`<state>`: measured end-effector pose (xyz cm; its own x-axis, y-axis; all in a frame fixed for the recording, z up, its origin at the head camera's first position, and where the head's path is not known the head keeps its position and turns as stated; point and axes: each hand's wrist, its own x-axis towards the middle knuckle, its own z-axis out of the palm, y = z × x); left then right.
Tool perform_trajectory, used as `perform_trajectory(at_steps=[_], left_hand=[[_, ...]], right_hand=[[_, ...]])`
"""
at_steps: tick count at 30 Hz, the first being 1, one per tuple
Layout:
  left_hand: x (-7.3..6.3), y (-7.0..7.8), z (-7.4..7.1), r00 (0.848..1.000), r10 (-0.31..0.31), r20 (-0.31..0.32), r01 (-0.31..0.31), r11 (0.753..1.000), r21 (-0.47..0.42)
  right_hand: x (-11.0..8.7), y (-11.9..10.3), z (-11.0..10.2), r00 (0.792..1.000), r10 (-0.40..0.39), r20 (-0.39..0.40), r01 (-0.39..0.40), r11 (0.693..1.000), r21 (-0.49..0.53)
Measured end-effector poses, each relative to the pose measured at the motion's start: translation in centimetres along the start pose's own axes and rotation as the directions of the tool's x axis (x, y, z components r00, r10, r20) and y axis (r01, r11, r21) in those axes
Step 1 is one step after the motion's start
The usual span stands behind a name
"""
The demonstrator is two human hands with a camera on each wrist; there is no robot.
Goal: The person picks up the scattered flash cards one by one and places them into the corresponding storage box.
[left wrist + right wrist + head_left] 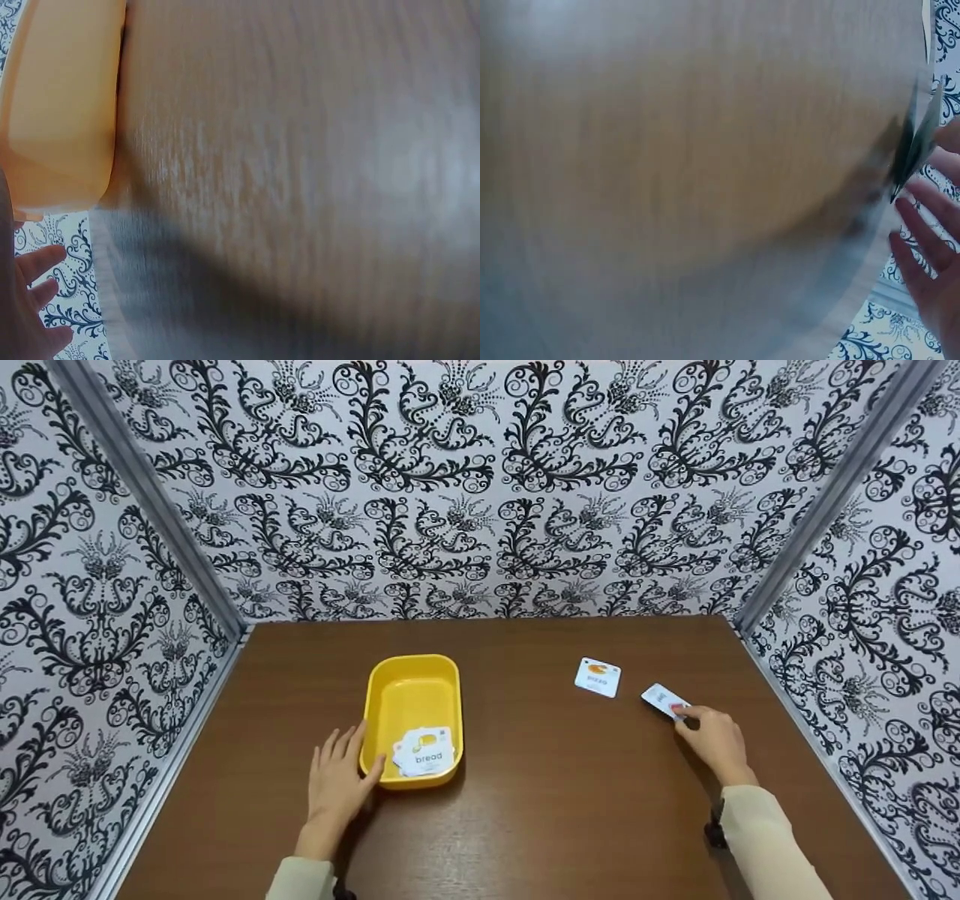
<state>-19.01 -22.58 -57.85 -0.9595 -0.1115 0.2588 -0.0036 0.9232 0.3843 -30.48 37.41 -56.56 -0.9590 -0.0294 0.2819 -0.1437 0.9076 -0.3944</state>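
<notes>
A yellow plastic tray (pixel 412 701) stands left of centre on the brown table, with a small pile of picture cards in its near end. On top lies a card lettered "bread" (pixel 426 751). My left hand (pixel 339 776) rests at the tray's left side, its fingers straight and spread, the thumb at the rim. Over on the right, my right hand (pixel 716 739) pinches the near edge of a white flashcard (pixel 661 697) with a red picture. In the right wrist view that card (pixel 919 146) tilts up from the tabletop, between thumb and fingers.
A second card, showing a pizza (pixel 598 677), lies flat on the table to the left of the held one. Patterned black-and-white walls (pixel 480 510) with grey corner strips enclose the wooden table (pixel 525 817) at the back and both sides.
</notes>
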Motion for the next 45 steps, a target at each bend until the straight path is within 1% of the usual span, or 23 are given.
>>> perform_trajectory(at_steps=[3, 7, 10, 12, 18, 23, 29, 36, 41, 45], left_hand=[[0.0, 0.0, 0.1, 1.0, -0.001, -0.009, 0.001, 1.0, -0.001], [0.0, 0.0, 0.2, 1.0, 0.001, -0.021, -0.001, 1.0, 0.002], [0.0, 0.1, 0.1, 1.0, 0.003, -0.021, -0.003, 1.0, 0.01], [0.0, 0.1, 0.1, 1.0, 0.005, -0.02, -0.005, 1.0, 0.012], [0.0, 0.1, -0.1, 1.0, 0.005, -0.012, -0.004, 1.0, 0.019], [-0.1, 0.1, -0.1, 1.0, 0.003, -0.01, -0.003, 1.0, 0.015], [0.0, -0.1, 0.0, 1.0, -0.006, 0.008, 0.006, 1.0, 0.022], [0.2, -0.1, -0.1, 1.0, 0.001, 0.009, -0.001, 1.0, 0.022], [0.1, -0.1, 0.0, 1.0, 0.004, 0.0, -0.004, 1.0, 0.02], [0.0, 0.0, 0.2, 1.0, 0.004, -0.016, -0.004, 1.0, 0.017]], right_hand=[[-0.1, 0.0, 0.1, 0.995, -0.04, -0.093, 0.043, 0.999, 0.023], [0.0, -0.3, 0.1, 0.971, -0.069, -0.228, 0.084, 0.995, 0.057], [0.2, -0.9, 0.0, 0.952, -0.08, -0.294, 0.109, 0.99, 0.084], [0.3, -1.7, -0.1, 0.945, -0.089, -0.316, 0.123, 0.988, 0.089], [0.5, -4.9, -0.3, 0.94, -0.127, -0.315, 0.161, 0.983, 0.083], [0.8, -8.0, -0.1, 0.939, -0.147, -0.31, 0.196, 0.972, 0.131], [0.8, -12.0, 0.5, 0.942, -0.166, -0.291, 0.231, 0.952, 0.203], [0.8, -16.5, 1.6, 0.928, -0.235, -0.289, 0.316, 0.908, 0.276], [0.8, -19.7, 2.4, 0.909, -0.301, -0.289, 0.39, 0.859, 0.333], [0.7, -22.3, 3.2, 0.897, -0.342, -0.278, 0.43, 0.819, 0.38]])
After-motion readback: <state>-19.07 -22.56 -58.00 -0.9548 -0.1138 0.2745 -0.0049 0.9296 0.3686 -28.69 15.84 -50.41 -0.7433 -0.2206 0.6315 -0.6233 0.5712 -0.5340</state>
